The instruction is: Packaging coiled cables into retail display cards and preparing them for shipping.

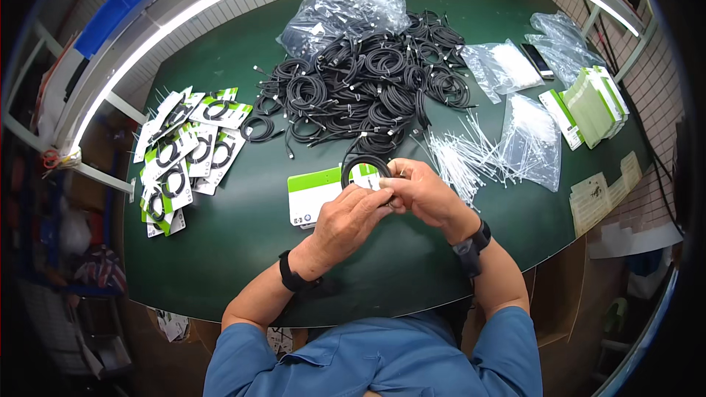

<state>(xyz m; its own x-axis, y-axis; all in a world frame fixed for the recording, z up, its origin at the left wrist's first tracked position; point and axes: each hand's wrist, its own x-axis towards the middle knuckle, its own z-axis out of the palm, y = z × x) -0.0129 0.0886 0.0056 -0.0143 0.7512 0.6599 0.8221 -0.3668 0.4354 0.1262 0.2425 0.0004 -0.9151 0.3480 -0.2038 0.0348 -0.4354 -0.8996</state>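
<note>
My bench (243, 272) is dark green. Right in front of me lies a small stack of green-and-white cards (305, 202); beyond it spreads a heap of coiled black cables (353, 95), with a big clear bag (346, 11) at its back. On my left is a pile of carded cables (184, 151) (an untidy one, I admit). On my right I've loose white ties (456, 165), a bag of ties (531, 143), a phone (538, 61) and more cards (597, 106).
</note>
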